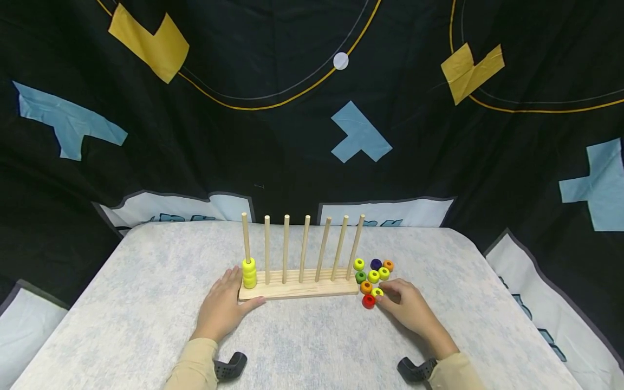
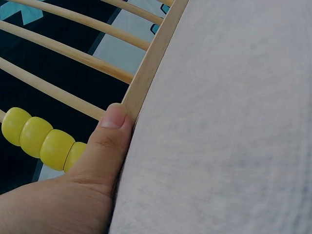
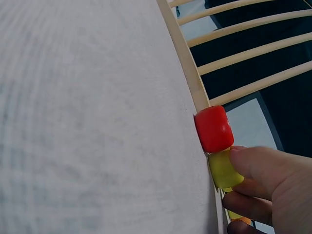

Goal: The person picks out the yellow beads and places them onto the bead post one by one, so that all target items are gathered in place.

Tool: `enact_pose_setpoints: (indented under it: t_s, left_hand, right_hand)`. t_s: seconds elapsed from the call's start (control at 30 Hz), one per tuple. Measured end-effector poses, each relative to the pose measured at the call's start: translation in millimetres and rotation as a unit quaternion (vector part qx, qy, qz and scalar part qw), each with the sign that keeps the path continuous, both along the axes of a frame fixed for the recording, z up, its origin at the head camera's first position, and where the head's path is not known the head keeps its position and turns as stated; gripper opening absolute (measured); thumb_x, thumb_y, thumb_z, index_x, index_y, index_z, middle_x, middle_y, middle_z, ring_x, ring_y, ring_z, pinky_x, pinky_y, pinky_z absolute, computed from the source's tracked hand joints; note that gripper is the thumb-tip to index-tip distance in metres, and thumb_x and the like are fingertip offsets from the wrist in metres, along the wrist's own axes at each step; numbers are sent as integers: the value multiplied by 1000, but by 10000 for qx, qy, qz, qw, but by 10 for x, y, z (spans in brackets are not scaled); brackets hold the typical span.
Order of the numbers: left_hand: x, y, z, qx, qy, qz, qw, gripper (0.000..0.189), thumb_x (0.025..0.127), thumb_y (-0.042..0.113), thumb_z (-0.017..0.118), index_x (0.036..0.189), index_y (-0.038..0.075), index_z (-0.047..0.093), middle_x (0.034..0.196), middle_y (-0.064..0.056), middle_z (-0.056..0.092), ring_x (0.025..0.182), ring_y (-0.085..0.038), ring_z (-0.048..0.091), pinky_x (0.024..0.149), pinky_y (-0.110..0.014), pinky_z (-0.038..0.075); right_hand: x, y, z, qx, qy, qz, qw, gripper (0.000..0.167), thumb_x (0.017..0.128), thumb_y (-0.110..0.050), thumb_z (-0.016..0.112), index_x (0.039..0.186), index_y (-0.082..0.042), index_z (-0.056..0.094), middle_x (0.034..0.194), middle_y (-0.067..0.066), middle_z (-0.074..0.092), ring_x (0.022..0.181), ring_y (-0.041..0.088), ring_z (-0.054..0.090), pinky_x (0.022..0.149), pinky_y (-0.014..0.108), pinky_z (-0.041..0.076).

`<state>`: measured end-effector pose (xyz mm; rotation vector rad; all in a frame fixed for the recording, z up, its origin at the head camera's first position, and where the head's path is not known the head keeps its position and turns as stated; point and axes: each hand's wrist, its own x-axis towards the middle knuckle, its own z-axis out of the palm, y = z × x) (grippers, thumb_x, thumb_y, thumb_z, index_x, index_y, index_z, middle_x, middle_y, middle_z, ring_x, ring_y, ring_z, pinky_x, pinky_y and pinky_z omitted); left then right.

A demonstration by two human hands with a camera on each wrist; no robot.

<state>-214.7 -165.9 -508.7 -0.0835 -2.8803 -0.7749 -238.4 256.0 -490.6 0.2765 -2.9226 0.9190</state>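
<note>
A wooden peg stand (image 1: 302, 290) has a row of upright pegs. Several yellow beads (image 1: 249, 273) are stacked on its leftmost peg. My left hand (image 1: 225, 303) holds the left end of the base, with the thumb (image 2: 109, 134) along its front edge. At the other end, my right hand (image 1: 408, 306) pinches a yellow bead (image 3: 223, 168) between thumb and finger. That bead sits on the table, right beside a red bead (image 1: 368, 301). The other fingers of this hand are partly hidden in the head view.
Loose beads lie right of the stand: an orange bead (image 1: 366, 287), a green bead (image 1: 361, 277), a dark blue bead (image 1: 376, 264), another orange one and several yellow ones. A mottled pale cloth covers the table (image 1: 312, 346). Dark patterned fabric (image 1: 292, 141) hangs behind.
</note>
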Motion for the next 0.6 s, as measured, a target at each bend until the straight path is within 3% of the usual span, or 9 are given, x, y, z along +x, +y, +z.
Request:
enact_pose_setpoints:
  t_s: [0.23, 0.47, 0.6]
  left_hand:
    - [-1, -10, 13, -37, 10, -1, 10000, 111, 80, 76, 60, 154, -1, 29, 160, -23, 29, 149, -43, 25, 125, -57, 17]
    - [5, 1, 0, -32, 44, -4, 10000, 108, 81, 73, 62, 154, -1, 31, 160, -23, 30, 149, -43, 26, 124, -58, 18]
    - [8, 5, -1, -43, 60, -11, 10000, 108, 81, 73, 62, 153, -1, 31, 160, -22, 30, 149, -43, 26, 124, -57, 18]
  right_hand:
    - [-14, -22, -27, 26, 15, 26, 10000, 39, 87, -30, 77, 122, -14, 70, 120, 0, 69, 112, 19, 63, 95, 42, 57]
    - [-24, -36, -29, -22, 61, -19, 10000, 26, 84, -28, 80, 108, -18, 75, 109, -4, 70, 106, 16, 62, 93, 40, 55]
    - [-7, -27, -45, -46, 85, -132, 9999, 30, 85, -29, 79, 111, -15, 74, 113, 0, 71, 107, 20, 64, 94, 43, 56]
